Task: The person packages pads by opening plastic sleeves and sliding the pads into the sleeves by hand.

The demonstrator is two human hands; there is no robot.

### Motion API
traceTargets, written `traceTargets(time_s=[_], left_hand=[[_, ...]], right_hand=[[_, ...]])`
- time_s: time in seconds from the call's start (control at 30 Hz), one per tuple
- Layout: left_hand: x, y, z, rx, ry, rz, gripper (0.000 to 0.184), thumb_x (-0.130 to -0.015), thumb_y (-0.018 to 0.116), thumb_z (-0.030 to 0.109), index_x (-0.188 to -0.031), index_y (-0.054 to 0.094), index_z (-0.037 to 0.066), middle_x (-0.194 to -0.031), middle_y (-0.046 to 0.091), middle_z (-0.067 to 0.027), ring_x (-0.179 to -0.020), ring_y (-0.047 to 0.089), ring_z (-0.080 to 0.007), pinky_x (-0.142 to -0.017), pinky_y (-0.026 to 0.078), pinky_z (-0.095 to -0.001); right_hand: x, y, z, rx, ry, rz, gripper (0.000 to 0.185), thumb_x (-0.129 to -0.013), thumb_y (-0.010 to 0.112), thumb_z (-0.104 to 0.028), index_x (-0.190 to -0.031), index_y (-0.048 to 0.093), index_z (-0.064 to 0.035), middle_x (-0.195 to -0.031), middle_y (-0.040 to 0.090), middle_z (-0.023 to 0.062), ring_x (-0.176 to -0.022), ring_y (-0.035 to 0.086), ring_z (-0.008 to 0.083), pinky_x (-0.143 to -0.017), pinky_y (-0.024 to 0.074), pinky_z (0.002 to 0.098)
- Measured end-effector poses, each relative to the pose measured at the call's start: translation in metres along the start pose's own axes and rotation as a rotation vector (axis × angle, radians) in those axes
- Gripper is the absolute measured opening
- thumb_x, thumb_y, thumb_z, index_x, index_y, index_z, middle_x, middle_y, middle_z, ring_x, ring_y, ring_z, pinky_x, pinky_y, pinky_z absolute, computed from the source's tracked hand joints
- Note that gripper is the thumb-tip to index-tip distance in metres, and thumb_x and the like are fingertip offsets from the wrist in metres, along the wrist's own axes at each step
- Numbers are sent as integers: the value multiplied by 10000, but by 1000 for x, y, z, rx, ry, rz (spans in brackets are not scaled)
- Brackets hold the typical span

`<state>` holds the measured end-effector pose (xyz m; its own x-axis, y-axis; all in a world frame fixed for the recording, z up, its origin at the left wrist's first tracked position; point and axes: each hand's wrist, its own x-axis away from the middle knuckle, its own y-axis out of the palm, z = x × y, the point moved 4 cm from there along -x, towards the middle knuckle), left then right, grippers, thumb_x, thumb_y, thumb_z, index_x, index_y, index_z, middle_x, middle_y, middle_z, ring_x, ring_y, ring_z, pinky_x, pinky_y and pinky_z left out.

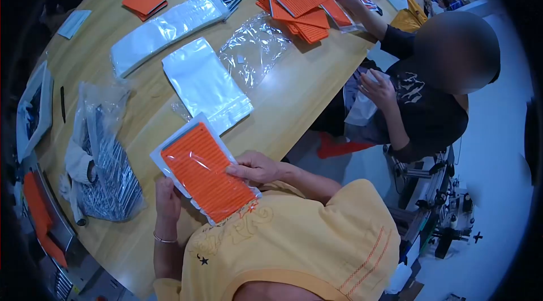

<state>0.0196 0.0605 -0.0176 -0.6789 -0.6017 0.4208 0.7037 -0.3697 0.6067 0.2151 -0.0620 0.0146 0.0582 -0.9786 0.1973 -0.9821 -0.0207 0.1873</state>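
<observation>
An orange ribbed sheet (206,168) lies inside a clear-fronted plastic bag (164,143), tilted in front of my yellow shirt. My right hand (257,167) is closed on the bag's right edge, thumb on top. At the lower left edge, my left hand (168,199) grips the same bag; some of its fingers are hidden behind it. Just beyond the bag, a stack of silvery-white plastic bags (203,83) lies on the wooden table (153,111).
A long stack of white bags (169,28), orange ribbed sheets (308,4) and a crumpled clear bag (254,49) lie farther off. A plastic bag of thin metallic pieces (113,179) and a white glove (78,162) sit left. Another person (424,108) sits right, one hand at the orange pile.
</observation>
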Motion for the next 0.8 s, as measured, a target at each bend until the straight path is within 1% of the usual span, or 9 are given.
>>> traceTargets(time_s=[0.07, 0.1, 0.23, 0.27, 0.4, 0.43, 0.57, 0.77, 0.8], left_hand=[[-18, -3, 8, -75, 28, -42, 245, -887, 501, 51, -1107, 552, -44, -993, 632, -98, -761, 599, -142, -663, 474, -214], [-22, 2, 12, -80, 37, -51, 245, -887, 501, 51, -1107, 552, -44, -993, 632, -98, -761, 599, -142, -663, 474, -214], [-23, 24, 12, -67, -51, 128, 323, -887, 535, 76, -1185, 505, -46, -1085, 618, -137, -857, 632, -189, -747, 520, -258], [-24, 22, 13, -74, -51, 129, 323, -887, 535, 76, -1185, 505, -46, -1085, 618, -137, -857, 632, -189, -747, 520, -258], [-25, -1, 20, -71, 47, 181, 386, -891, 557, 96, -1243, 464, -29, -1155, 593, -152, -950, 628, -210, -818, 525, -277], [-26, -5, 23, -76, 43, 183, 386, -891, 557, 96, -1243, 464, -29, -1155, 593, -152, -950, 628, -210, -818, 525, -277], [-32, -13, 43, -2, 207, 199, 376, -907, 547, 117, -1247, 464, -20, -1164, 591, -144, -947, 628, -186, -805, 523, -259], [-35, 1, 63, 34, 349, 164, 372, -922, 535, 145, -1249, 465, -17, -1186, 584, -139, -966, 625, -176, -810, 523, -259], [-37, -4, 64, 49, 349, 168, 373, -924, 532, 152, -1250, 466, -16, -1192, 582, -139, -969, 626, -179, -810, 524, -260]], right_hand=[[-8, -2, -2, 52, 27, -22, 396, -948, 525, -272, -620, 493, -53, -560, 464, -32, -493, 387, 75, -468, 340, 216], [-10, -3, -3, 59, 16, -20, 396, -948, 525, -272, -620, 493, -53, -560, 464, -32, -493, 387, 75, -468, 340, 216], [-15, -1, 4, -9, 67, 17, 345, -942, 537, -278, -676, 544, -59, -584, 482, -31, -494, 393, 78, -474, 344, 213], [-16, 2, 5, -13, 63, 18, 345, -942, 537, -278, -676, 544, -59, -584, 482, -31, -494, 393, 78, -474, 344, 213], [-18, 8, 10, -185, -83, 199, 293, -927, 563, -287, -744, 589, -60, -609, 525, -10, -485, 439, 81, -471, 371, 202], [-18, 8, 10, -192, -83, 202, 293, -927, 563, -287, -744, 589, -60, -609, 525, -10, -485, 439, 81, -471, 371, 202], [-20, -2, 3, -65, 90, 180, 204, -910, 595, -221, -934, 656, -28, -743, 614, 26, -574, 530, 89, -535, 436, 194], [-37, -8, -15, -221, 105, 256, 168, -899, 612, -186, -882, 644, -22, -707, 612, 41, -561, 543, 91, -516, 446, 194], [-42, -8, -13, -245, 47, 252, 176, -898, 613, -188, -848, 631, -20, -672, 598, 39, -527, 530, 90, -493, 443, 198]])
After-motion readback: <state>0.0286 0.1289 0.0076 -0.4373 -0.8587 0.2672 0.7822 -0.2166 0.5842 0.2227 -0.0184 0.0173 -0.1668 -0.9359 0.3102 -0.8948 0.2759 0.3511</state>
